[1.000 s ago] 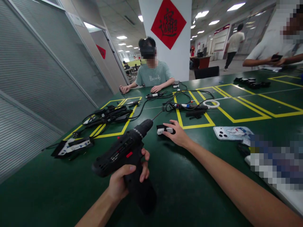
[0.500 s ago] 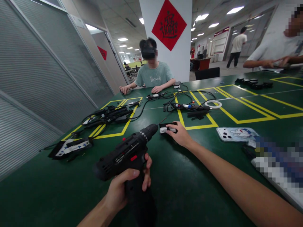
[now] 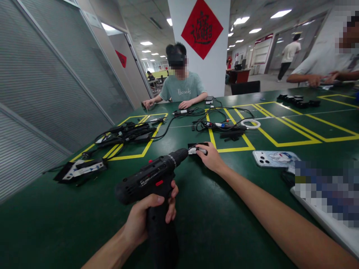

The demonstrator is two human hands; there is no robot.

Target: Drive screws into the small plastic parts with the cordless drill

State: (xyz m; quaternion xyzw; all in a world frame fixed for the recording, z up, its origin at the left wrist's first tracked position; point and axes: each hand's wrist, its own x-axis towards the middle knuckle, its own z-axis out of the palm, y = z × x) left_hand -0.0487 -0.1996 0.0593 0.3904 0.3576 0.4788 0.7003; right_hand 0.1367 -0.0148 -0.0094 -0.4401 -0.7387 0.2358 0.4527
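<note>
A black cordless drill (image 3: pixel 151 173) with a red button is gripped around its handle by my left hand (image 3: pixel 140 215). Its chuck points forward and right, toward a small black-and-white block (image 3: pixel 193 151) on the green table. My right hand (image 3: pixel 210 157) pinches that block, which sits close past the drill's nose. A thin bit seems to reach over the block; whether it touches is too small to tell. Part of the block is hidden under my right fingers.
Tangled black cables (image 3: pixel 129 134) lie at left, near a black-and-white part (image 3: pixel 84 170). More cabled tools (image 3: pixel 221 126) and a white ring (image 3: pixel 251 124) lie ahead. A phone (image 3: pixel 276 158) is at right. Co-workers sit across (image 3: pixel 182 87) and at far right (image 3: pixel 322 71).
The drill has shifted slightly, its nose now nearer the block and its bit over the block's top. My right hand keeps its hold. A person in the background has walked right.
</note>
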